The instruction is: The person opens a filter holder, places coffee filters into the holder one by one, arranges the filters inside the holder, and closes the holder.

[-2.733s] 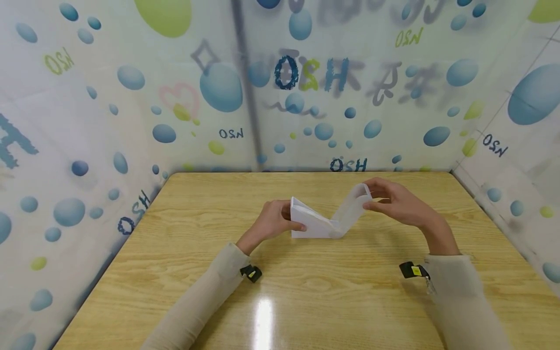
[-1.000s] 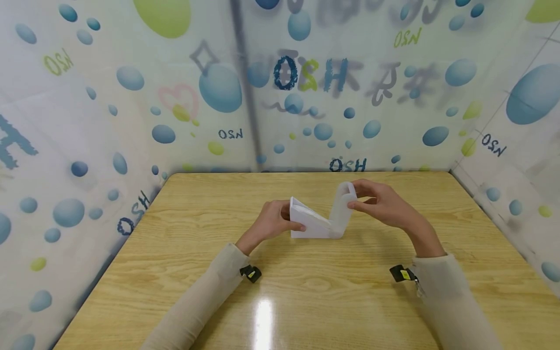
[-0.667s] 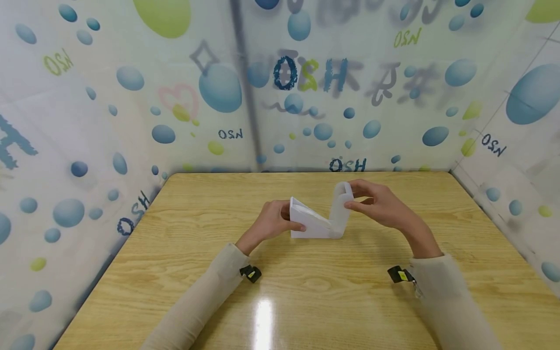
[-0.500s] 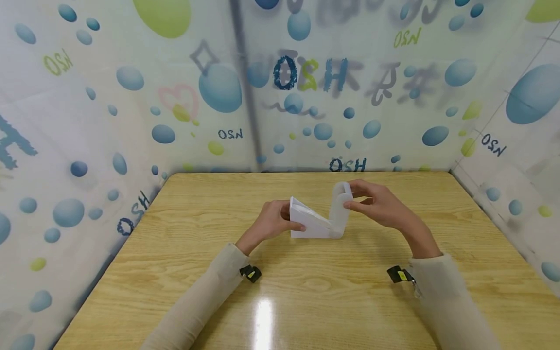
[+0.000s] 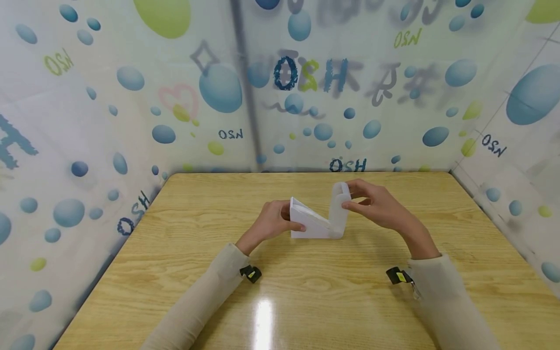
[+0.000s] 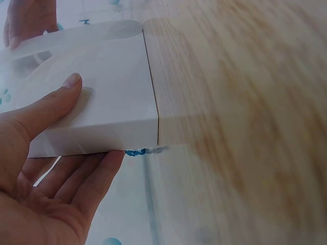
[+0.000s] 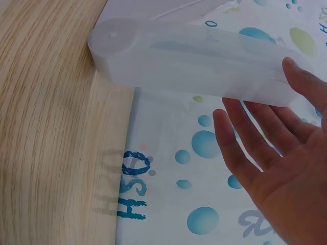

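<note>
A white box (image 5: 308, 227) with a slanted top stands on its long edge on the table, holding something thin and pale inside. From its right end rises a frosted translucent lid (image 5: 338, 214), rounded at the pivot and swung up almost upright. My left hand (image 5: 273, 221) grips the box's left end; the left wrist view shows the thumb flat on the broad white face (image 6: 115, 76) and the fingers on the opposite side. My right hand (image 5: 380, 204) pinches the lid's free end, thumb on one side and fingers on the other, as the right wrist view confirms.
The wooden table (image 5: 332, 296) carries a bright light reflection near the front. Behind it and on both sides hangs a pale curtain (image 5: 372, 160) printed with blue and green dots and letters. Small black devices with yellow marks (image 5: 251, 273) sit at both cuffs.
My right hand has moved left with the lid, swinging it from leaning outward to nearly upright over the box's right end. Only a slight shift shows lately. The left hand and box have stayed put.
</note>
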Tool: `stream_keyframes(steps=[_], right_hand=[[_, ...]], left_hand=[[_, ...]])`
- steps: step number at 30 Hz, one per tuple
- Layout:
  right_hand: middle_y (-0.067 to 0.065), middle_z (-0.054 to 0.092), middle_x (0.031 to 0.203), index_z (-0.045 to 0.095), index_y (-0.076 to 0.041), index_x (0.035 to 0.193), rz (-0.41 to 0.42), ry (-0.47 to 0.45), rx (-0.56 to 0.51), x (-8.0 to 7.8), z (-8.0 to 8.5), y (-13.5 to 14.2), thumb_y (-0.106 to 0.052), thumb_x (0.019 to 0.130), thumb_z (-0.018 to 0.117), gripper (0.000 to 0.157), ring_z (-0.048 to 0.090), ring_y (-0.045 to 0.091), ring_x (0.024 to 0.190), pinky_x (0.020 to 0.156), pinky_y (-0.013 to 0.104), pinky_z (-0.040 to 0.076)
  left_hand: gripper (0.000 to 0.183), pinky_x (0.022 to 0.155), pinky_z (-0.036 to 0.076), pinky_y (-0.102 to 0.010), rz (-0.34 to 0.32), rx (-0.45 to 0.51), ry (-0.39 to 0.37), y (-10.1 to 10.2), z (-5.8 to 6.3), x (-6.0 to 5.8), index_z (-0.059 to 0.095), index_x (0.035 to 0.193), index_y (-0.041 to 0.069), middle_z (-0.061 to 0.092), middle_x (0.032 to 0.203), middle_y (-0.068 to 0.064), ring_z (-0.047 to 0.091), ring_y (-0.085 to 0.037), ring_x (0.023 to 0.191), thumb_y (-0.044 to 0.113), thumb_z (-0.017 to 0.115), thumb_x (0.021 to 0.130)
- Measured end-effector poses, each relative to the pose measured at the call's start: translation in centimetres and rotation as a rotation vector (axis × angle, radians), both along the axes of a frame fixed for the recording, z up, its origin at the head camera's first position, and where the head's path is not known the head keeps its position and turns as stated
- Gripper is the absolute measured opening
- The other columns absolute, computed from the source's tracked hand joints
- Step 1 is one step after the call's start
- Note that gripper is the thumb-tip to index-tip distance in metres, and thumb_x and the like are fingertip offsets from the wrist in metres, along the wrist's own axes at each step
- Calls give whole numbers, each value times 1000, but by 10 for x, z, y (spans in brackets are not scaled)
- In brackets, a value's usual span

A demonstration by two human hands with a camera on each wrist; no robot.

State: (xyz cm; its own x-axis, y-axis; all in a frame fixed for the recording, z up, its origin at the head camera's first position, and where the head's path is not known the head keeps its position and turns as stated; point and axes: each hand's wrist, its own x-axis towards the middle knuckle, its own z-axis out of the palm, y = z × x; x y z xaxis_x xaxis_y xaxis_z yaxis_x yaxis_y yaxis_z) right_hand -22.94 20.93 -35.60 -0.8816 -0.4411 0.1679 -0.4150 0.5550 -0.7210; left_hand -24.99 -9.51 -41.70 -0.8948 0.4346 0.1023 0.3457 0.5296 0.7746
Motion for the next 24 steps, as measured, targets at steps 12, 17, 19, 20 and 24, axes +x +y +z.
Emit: stream_keyframes(steps=[12, 17, 19, 20, 24], right_hand=[[17, 66, 132, 55, -5, 140, -1, 6, 0, 1, -1, -5, -22, 102, 68, 43, 67, 37, 120, 93, 55, 57], [17, 66, 132, 55, -5, 140, -1, 3, -4, 0, -1, -6, -22, 102, 67, 44, 66, 37, 120, 94, 56, 57], [17, 66, 132, 56, -5, 140, 0, 1, -9, 0, -2, -7, -23, 102, 68, 44, 66, 37, 120, 94, 56, 57], [16, 67, 132, 56, -5, 140, 1, 1, -11, 0, -3, -7, -23, 102, 68, 44, 67, 37, 120, 93, 55, 58], [16, 67, 131, 57, -6, 140, 1, 5, -16, -1, -5, -9, -22, 102, 68, 43, 67, 36, 119, 92, 53, 59]], left_hand=[[37, 76, 61, -28, -13, -3, 15, -1, -1, -1, 76, 114, 16, 80, 105, -1, 76, -11, 88, 23, 90, 81], [37, 76, 61, -29, -14, -1, 17, -1, -1, -1, 75, 114, 16, 80, 105, -2, 76, -12, 88, 24, 90, 81], [37, 77, 61, -29, -14, -1, 17, -1, -1, -1, 75, 114, 16, 80, 105, -2, 76, -12, 88, 25, 90, 81], [37, 77, 61, -29, -12, -2, 16, -1, -1, 0, 75, 114, 17, 80, 104, -2, 76, -12, 89, 25, 90, 81], [37, 77, 61, -29, -9, -4, 14, -1, 0, 0, 76, 114, 17, 80, 104, -1, 76, -12, 88, 24, 91, 81]])
